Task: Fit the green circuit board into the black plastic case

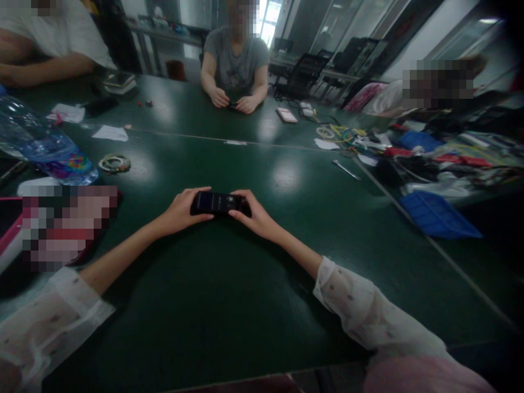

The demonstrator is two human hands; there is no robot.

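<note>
A dark phone lies lengthwise across the middle of the green worktop, well in from the near edge, held between both hands. The left hand wraps its left end, fingers curled over the top and thumb along the near side; the right hand closes on the right end in the same way. Both hands are narrow and gripping the phone, whose lit screen faces up. Whether it rests fully on the worktop or is lifted slightly clear, the view does not settle.

The phone looks like a stiff, flat slab, light enough for a fingertip grip, with a smooth glass face that is probably slippery and would crack if dropped. The short ends and long edges appear to be the safest places to hold it, keeping fingers off the screen; the present two-ended grip suits that.

Toward the left edge lie a plastic water bottle on its side and a small coil of wire. Scraps of white paper sit farther back on that side. Across the far edge, another person's hands rest together on the worktop. A metal wrench lies right of centre, and near the right edge are a blue tray and a clutter of cables and tools.
</note>
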